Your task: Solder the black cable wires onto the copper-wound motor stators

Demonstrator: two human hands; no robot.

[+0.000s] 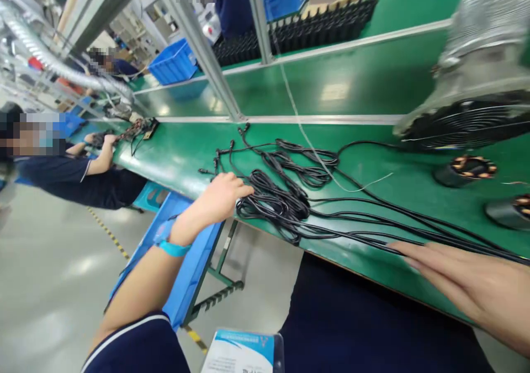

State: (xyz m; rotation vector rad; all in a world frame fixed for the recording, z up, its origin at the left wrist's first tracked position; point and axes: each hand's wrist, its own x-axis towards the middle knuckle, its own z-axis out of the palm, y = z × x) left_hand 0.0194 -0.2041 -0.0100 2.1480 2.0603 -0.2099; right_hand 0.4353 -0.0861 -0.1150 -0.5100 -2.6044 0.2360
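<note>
Bundled black cables (273, 201) lie coiled near the front edge of the green bench, their connector ends (217, 160) pointing left. At the left side of the bundle, my left hand (221, 196) has its fingers bent down over the cables and closed on them; the thumb is mostly hidden. Long cable runs (364, 221) stretch from the coils to the right. My right hand (467, 279) lies over these runs with its fingers stretched out and flat. A second cable coil (310, 160) rests just behind the first.
Two motor stators with copper windings (466, 171) (511, 211) stand at right, below a fume extraction hood (467, 113). A thin white cord (306, 135) hangs across the bench. Blue bin (174, 63) and rows of black parts (323, 27) occupy the shelf. A co-worker (70, 168) sits left.
</note>
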